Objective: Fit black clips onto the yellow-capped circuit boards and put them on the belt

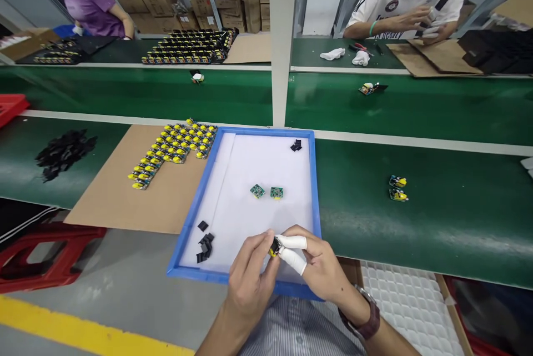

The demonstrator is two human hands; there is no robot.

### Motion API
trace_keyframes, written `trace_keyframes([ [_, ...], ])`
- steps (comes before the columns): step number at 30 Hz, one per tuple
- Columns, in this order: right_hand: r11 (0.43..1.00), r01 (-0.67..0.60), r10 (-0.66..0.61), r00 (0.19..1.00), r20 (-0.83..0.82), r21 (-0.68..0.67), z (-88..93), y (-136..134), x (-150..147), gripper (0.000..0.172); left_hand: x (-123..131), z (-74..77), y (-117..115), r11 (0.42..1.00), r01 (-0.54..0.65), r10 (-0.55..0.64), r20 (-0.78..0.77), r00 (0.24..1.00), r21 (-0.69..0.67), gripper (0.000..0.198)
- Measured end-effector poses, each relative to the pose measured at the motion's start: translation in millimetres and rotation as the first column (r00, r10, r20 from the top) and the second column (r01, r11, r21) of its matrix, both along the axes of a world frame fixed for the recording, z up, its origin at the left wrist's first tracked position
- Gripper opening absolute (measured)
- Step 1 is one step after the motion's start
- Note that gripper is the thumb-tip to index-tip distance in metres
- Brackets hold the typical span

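Observation:
Over the near edge of a blue-framed white tray (245, 164), my left hand (252, 275) and my right hand (318, 264) meet on one small circuit board (275, 247) with black and yellow parts. Both hands are closed on it, mostly hiding it. White finger cots cover the thumb and a finger of my right hand. Farther in on the tray lie two green circuit boards (276, 192), component side down. Small black pieces (205, 246) sit near the tray's left corner, and more black pieces (296, 145) lie at its far right.
Left of the tray, cardboard (125, 195) bears rows of yellow-topped boards (179, 142). Beyond it is a heap of black pieces (64, 150). Two boards (398, 195) stand on the green bench to the right. Two co-workers sit across the green conveyor (145, 92).

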State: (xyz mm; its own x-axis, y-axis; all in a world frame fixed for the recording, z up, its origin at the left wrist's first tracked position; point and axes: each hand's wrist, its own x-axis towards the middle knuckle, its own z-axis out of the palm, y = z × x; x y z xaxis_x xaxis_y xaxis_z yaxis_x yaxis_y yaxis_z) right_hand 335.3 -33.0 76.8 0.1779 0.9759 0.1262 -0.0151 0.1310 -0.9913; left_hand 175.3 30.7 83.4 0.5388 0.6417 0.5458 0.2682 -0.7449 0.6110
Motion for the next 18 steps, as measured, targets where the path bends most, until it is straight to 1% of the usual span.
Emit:
trace_keyframes([
  [5,1.000,0.013,-0.013,1.000,-0.021,0.021,-2.4,2.9,1.6,0.025,3.4,1.8,0.7,1.000,-0.025,0.025,0.013,1.000,0.008,0.061],
  [8,0.997,0.042,-0.041,0.999,-0.011,0.068,4.9,1.9,-0.8,0.032,7.2,1.7,-1.2,0.998,-0.047,0.044,0.056,0.997,0.047,0.060],
  [10,0.993,0.070,-0.073,0.997,0.029,0.098,10.6,1.9,-2.0,0.033,11.2,-0.7,-1.0,0.995,-0.055,0.047,0.087,0.995,0.087,0.062],
  [12,0.989,0.101,-0.112,0.989,0.098,0.105,10.8,2.4,2.7,0.029,15.7,-4.9,2.2,0.996,-0.009,0.004,0.059,0.998,0.093,0.063],
  [14,0.982,0.167,-0.181,0.963,0.201,0.088,2.4,0.3,20.1,0.023,18.8,-9.9,8.6,0.996,0.067,-0.066,-0.031,0.997,0.058,0.063],
  [15,0.968,0.238,-0.249,0.922,0.296,0.075,-4.6,-3.1,34.7,0.021,19.0,-12.4,12.7,0.995,0.094,-0.091,-0.082,0.992,0.034,0.063],
  [16,0.946,0.318,-0.318,0.860,0.400,0.069,-12.7,-8.3,53.0,0.020,18.0,-14.8,17.2,0.995,0.101,-0.099,-0.123,0.988,0.016,0.063],
  [17,0.901,0.427,-0.401,0.753,0.522,0.077,-21.5,-15.1,74.1,0.020,15.8,-17.1,22.0,0.996,0.089,-0.087,-0.155,0.984,0.008,0.062],
  [18,0.843,0.526,-0.458,0.590,0.665,0.114,-30.3,-22.9,96.8,0.022,12.5,-19.2,26.9,0.998,0.068,-0.065,-0.180,0.982,0.010,0.059],
])
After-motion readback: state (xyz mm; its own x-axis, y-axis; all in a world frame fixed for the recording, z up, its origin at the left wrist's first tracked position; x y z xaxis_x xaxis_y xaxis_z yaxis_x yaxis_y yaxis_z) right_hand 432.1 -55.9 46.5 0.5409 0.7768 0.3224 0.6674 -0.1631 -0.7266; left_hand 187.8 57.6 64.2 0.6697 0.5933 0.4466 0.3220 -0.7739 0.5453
